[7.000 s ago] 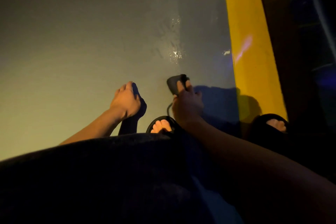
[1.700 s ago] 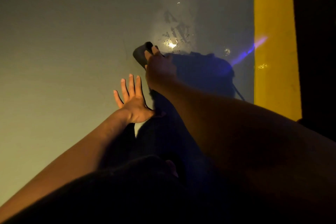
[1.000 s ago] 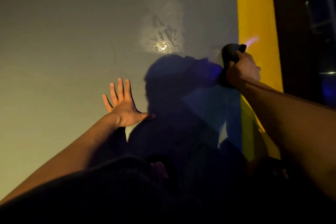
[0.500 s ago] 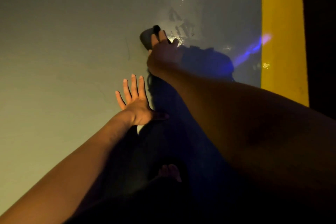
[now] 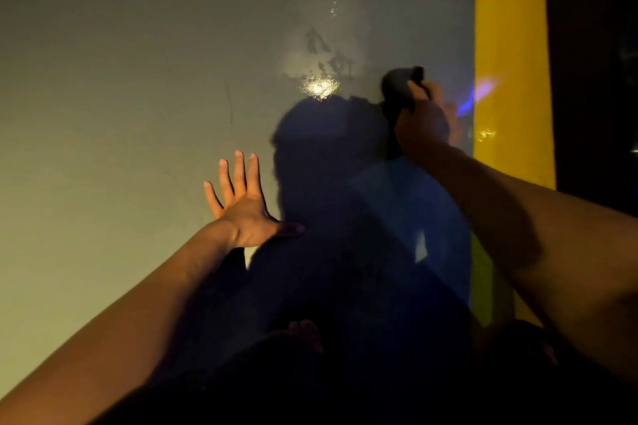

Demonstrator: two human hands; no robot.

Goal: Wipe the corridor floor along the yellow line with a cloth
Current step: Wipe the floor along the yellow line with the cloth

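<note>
Lower frame is lost in shadow. Dark cloth [image 5: 400, 86], partly hidden, is gripped by right hand [image 5: 426, 124] upper right, beside yellow line [image 5: 511, 45]. Left hand [image 5: 241, 203] is spread flat on floor [image 5: 121, 79].

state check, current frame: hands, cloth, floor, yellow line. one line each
right hand: grips the cloth, pressed to the floor beside the yellow line
left hand: fingers straight and spread, flat on the floor
cloth: dark, bunched under the right hand
floor: grey, wet streaked patch with glare
yellow line: small wet glint near the hand
</note>
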